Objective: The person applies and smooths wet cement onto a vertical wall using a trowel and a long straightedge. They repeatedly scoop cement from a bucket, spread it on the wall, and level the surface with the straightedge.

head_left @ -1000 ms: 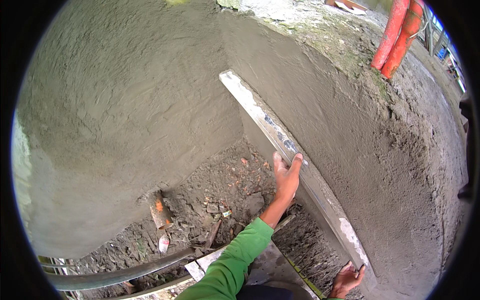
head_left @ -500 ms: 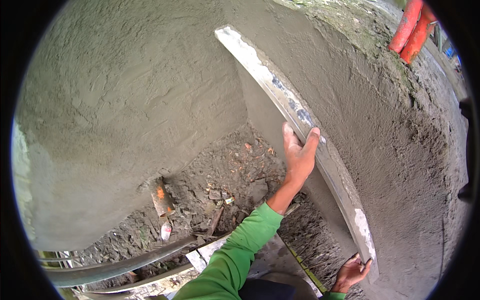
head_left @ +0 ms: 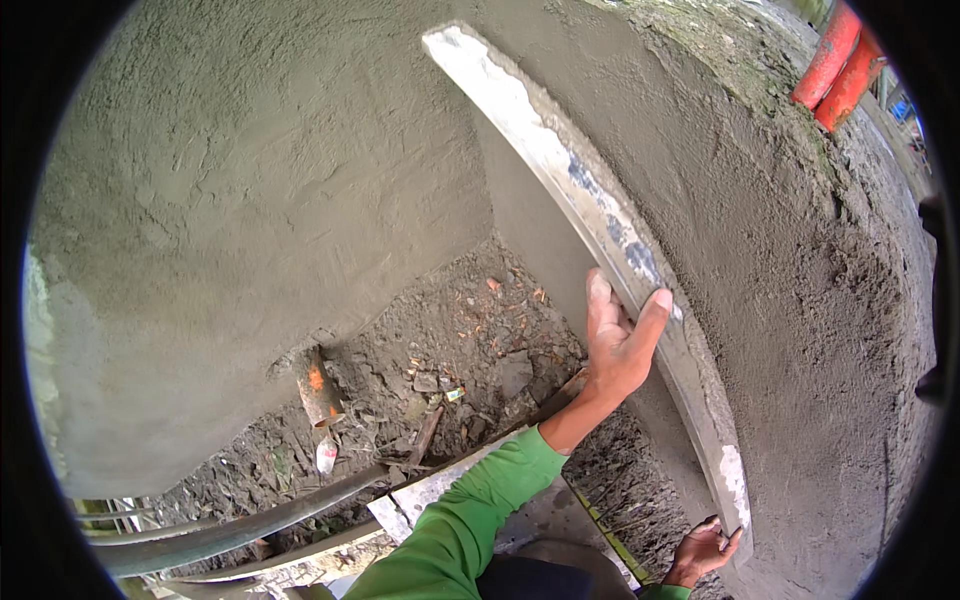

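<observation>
While both hands work against wet plaster, the head view shows a long straightedge (head_left: 610,240) laid slanting across the grey rendered wall (head_left: 800,330) on the right, its upper end near the top of the picture and its lower end down by the bottom right. The left hand (head_left: 618,340), on a green sleeve (head_left: 470,510), grips the straightedge about midway: the thumb and fingers (head_left: 648,312) are spread and wrapped around the board's edge, palm pressed to it. The right hand (head_left: 705,550) holds the lower end, its fingers curled around the bottom of the board just under a pale patch on it. The board lies flat on the wall's fresh mortar, next to the inner corner where this wall meets a second plastered wall (head_left: 250,230) on the left. Below the corner lies a floor (head_left: 450,350) of dark rubble and dirt, with an orange-stained trowel (head_left: 318,388) stuck near the left wall's foot. A grey pipe (head_left: 250,520) runs across the lower left. Two orange tubes (head_left: 840,65) stand at the upper right.
</observation>
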`<state>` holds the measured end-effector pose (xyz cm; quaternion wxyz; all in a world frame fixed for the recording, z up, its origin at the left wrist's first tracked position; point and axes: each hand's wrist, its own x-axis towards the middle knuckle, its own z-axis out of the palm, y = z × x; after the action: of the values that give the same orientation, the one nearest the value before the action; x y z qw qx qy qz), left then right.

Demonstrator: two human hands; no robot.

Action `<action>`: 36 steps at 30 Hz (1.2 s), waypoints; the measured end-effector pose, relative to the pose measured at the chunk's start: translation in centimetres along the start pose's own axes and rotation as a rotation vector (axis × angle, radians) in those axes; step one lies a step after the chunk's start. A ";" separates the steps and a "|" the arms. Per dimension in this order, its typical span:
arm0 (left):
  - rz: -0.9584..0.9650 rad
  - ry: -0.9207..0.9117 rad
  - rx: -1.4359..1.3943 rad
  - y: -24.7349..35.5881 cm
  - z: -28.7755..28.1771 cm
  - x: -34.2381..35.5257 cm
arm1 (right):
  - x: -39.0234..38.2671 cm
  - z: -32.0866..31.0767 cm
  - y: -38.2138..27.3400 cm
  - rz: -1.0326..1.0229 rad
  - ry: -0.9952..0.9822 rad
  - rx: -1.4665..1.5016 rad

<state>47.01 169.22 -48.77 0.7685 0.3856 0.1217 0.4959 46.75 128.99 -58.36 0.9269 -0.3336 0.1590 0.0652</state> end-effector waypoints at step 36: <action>-0.371 0.061 0.096 -1.9 -4.4 1.5 | 0.4 0.6 -0.3 -0.080 -0.157 -0.022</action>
<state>46.51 172.18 -52.84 0.8233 0.3776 0.2376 0.3509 47.34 129.21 -57.88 0.9346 -0.3438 0.0715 0.0559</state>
